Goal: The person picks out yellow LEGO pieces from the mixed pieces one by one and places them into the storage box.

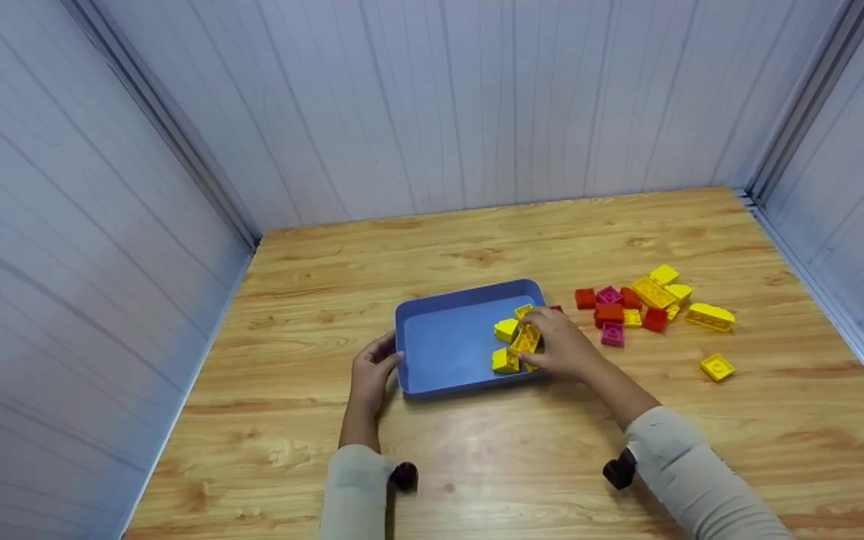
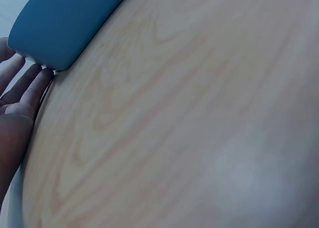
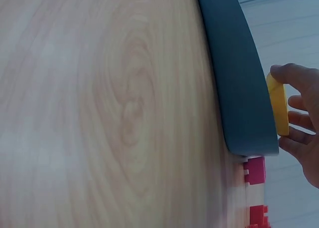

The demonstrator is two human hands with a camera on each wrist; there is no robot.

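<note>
the right hand (image 1: 571, 349) pinches a yellow brick (image 1: 526, 340) between thumb and fingers at the right end of the blue tray (image 1: 443, 345); the left hand (image 1: 372, 373), fingers nearly straight, touches its other end. seemingly a placing step; next calls for gentle release.

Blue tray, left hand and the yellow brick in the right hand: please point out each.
Blue tray (image 1: 447, 341), head view: bare floor.
Left hand (image 1: 369, 373), head view: back near thumb.
Yellow brick (image 3: 279, 108), right wrist view: one side.
</note>
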